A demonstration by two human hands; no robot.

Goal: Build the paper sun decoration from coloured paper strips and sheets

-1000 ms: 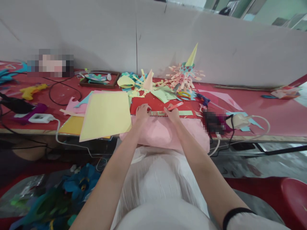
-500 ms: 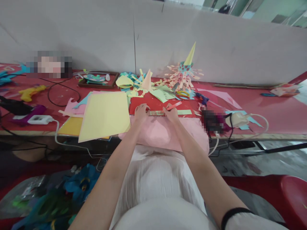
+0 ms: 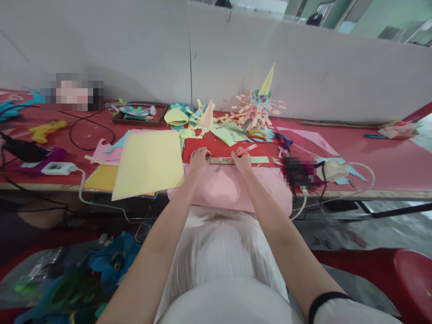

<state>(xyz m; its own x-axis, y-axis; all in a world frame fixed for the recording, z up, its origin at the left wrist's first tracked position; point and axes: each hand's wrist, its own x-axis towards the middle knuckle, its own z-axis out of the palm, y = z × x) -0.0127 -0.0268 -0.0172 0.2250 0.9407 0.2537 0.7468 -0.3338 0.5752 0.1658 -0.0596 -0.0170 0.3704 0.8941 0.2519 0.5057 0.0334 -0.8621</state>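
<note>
A narrow light-green paper strip [image 3: 259, 159], its left part covered in small red marks, lies crosswise on a red sheet [image 3: 221, 145]. My left hand [image 3: 200, 158] has its fingers curled down at the strip's left end and holds it there. In my right hand [image 3: 242, 160] is a pink-red marker pen [image 3: 249, 149], with its back end pointing up to the right. The pen's tip is hidden by my fingers, close to where the red marks end. Below both hands, pink paper [image 3: 222, 186] hangs over the table's front edge.
Yellow sheets [image 3: 148, 166] lie left of my arm. Behind stand cone-shaped paper crafts [image 3: 264, 105], with yellow-handled scissors [image 3: 256, 134] near them. A yellow glue gun [image 3: 47, 131] is at far left. White plugs and cables [image 3: 332, 171] lie right; a red stool [image 3: 413, 276] stands below.
My right hand with the marker has shifted slightly to the right along the strip. My left hand stays at the left end. The view has moved a little.
</note>
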